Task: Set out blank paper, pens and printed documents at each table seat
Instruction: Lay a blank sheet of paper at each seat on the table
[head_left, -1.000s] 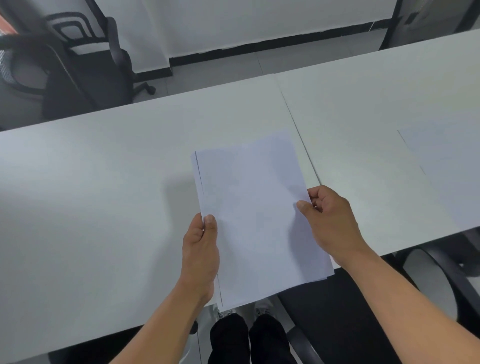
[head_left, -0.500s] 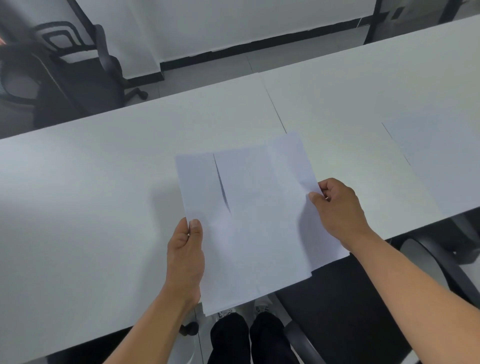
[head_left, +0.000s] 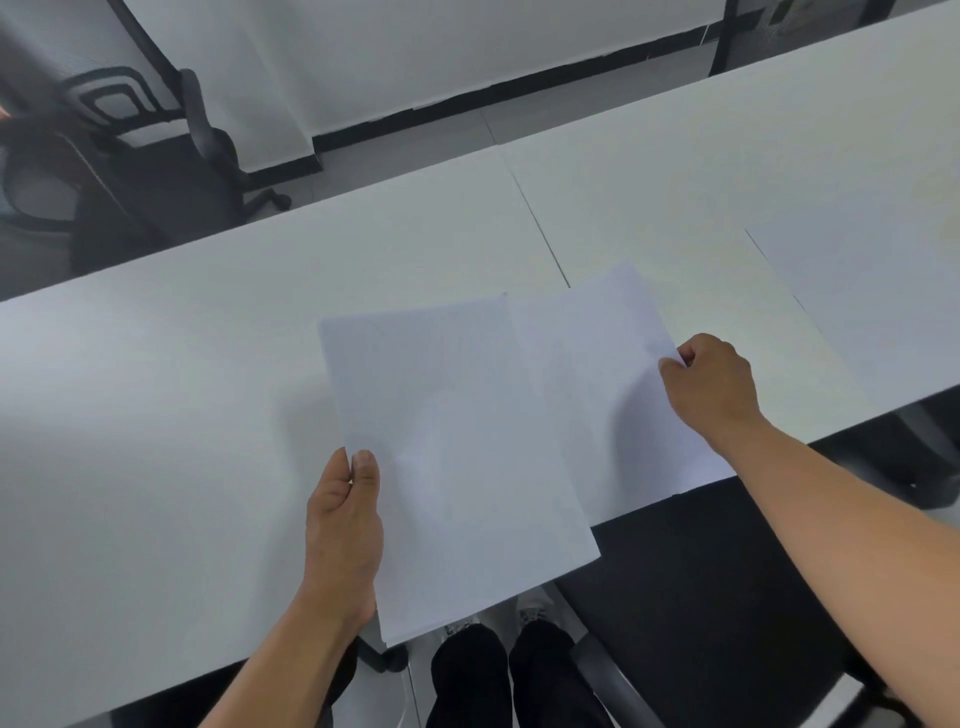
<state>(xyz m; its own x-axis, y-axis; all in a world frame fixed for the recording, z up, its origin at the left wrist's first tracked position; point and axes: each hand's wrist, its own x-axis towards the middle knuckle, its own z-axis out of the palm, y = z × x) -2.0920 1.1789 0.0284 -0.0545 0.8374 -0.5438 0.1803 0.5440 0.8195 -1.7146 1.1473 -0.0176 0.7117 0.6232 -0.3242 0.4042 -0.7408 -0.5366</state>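
Observation:
My left hand (head_left: 343, 525) grips the left edge of a stack of blank white paper (head_left: 457, 457), held over the near edge of the white table (head_left: 156, 415). My right hand (head_left: 714, 387) pinches the right edge of one blank sheet (head_left: 602, 384), drawn out to the right from under the stack's top and low over the table. Another blank sheet (head_left: 872, 291) lies flat on the table at the far right. No pens or printed documents are in view.
A black office chair (head_left: 701, 597) is tucked under the table below my right arm. Another black chair (head_left: 156, 171) stands beyond the table at the far left. A seam (head_left: 540, 234) divides two tabletops. My legs and shoes show below the table edge.
My right hand has pulled one sheet sideways to the right out of the stack. The left hand kept the rest of the stack and shifted slightly left.

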